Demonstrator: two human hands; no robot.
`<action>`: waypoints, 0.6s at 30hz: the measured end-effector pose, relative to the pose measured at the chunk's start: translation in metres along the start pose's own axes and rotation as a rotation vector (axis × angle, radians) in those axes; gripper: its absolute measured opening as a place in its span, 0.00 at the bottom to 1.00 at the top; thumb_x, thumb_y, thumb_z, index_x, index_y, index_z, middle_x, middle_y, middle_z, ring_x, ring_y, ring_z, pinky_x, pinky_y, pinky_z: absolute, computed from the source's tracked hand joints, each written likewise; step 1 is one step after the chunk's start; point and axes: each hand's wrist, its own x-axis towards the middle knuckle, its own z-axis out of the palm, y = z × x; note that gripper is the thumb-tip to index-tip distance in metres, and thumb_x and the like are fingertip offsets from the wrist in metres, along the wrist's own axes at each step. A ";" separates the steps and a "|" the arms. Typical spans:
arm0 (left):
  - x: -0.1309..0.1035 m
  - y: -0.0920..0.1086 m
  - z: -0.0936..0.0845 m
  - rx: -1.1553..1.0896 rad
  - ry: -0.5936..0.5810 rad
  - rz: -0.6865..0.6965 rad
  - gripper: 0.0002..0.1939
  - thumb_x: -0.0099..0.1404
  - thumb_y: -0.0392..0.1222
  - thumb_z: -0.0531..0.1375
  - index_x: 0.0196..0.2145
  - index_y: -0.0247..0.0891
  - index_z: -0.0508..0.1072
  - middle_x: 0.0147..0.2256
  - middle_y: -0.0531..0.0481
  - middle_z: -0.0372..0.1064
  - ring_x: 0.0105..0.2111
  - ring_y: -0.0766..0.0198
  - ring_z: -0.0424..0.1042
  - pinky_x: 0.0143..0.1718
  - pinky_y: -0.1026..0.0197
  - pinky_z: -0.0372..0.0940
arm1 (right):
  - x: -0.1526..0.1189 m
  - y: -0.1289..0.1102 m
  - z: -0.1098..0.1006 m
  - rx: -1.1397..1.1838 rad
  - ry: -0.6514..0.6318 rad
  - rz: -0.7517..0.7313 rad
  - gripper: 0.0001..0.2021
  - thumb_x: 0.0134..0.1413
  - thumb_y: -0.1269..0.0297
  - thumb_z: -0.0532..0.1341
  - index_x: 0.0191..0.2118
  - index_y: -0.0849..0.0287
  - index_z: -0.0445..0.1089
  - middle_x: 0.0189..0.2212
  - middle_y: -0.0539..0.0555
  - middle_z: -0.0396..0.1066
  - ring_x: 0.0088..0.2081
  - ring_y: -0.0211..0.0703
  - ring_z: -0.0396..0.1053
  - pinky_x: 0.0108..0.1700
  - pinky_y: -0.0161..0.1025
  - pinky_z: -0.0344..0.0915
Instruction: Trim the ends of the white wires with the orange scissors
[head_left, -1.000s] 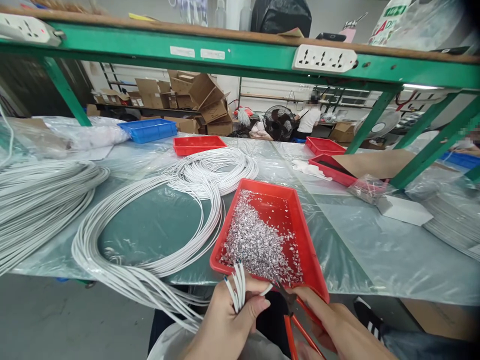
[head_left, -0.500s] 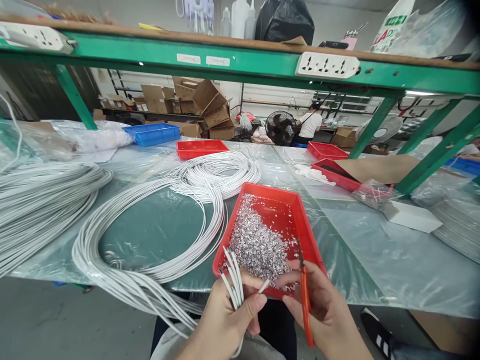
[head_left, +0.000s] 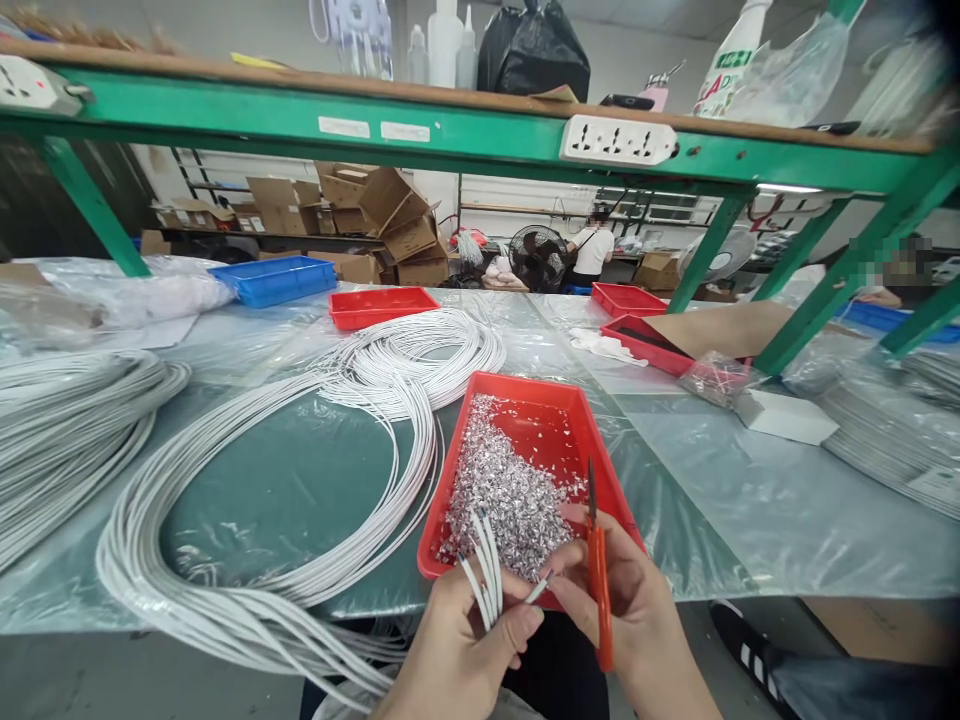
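Right hand (head_left: 630, 600) now nearer cable ends (head_left: 486, 560).

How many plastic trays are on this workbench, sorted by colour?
Red trays: 4 – the near one with silver scraps by the hands, one behind the white cable coils, and two at the back right.
Blue trays: 2 – one at the back left, one partly hidden at far right.
Total: 6
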 end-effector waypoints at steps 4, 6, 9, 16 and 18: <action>0.011 0.002 -0.005 -0.180 -0.164 -0.071 0.24 0.48 0.57 0.64 0.27 0.28 0.72 0.18 0.49 0.62 0.18 0.71 0.62 0.21 0.69 0.58 | 0.002 -0.005 0.005 0.021 0.017 -0.015 0.25 0.46 0.59 0.66 0.47 0.55 0.56 0.27 0.47 0.65 0.25 0.32 0.65 0.29 0.31 0.63; 0.016 0.003 -0.008 -0.253 -0.258 -0.050 0.22 0.49 0.55 0.64 0.26 0.28 0.73 0.18 0.48 0.63 0.19 0.72 0.62 0.22 0.70 0.55 | 0.002 -0.010 0.009 0.039 0.031 -0.020 0.24 0.46 0.58 0.66 0.46 0.56 0.57 0.27 0.47 0.65 0.23 0.31 0.64 0.28 0.30 0.63; 0.021 0.004 -0.012 -0.289 -0.372 -0.010 0.20 0.53 0.53 0.62 0.26 0.28 0.74 0.17 0.48 0.61 0.17 0.74 0.57 0.21 0.70 0.48 | 0.005 -0.013 0.011 0.019 0.040 -0.037 0.23 0.46 0.58 0.65 0.46 0.57 0.58 0.25 0.47 0.65 0.24 0.29 0.62 0.28 0.26 0.60; 0.015 -0.007 -0.005 -0.288 -0.361 -0.143 0.23 0.55 0.57 0.59 0.38 0.32 0.71 0.21 0.52 0.60 0.15 0.79 0.50 0.17 0.71 0.43 | 0.034 0.002 -0.029 -0.460 0.156 -0.130 0.25 0.47 0.63 0.62 0.51 0.61 0.54 0.31 0.53 0.68 0.35 0.41 0.68 0.38 0.34 0.64; 0.015 -0.013 -0.002 -0.369 -0.303 -0.124 0.23 0.57 0.58 0.57 0.35 0.32 0.69 0.19 0.55 0.56 0.15 0.79 0.49 0.17 0.71 0.44 | 0.040 0.003 -0.045 -0.491 0.157 -0.164 0.24 0.50 0.62 0.61 0.50 0.61 0.53 0.35 0.56 0.68 0.38 0.43 0.68 0.41 0.35 0.65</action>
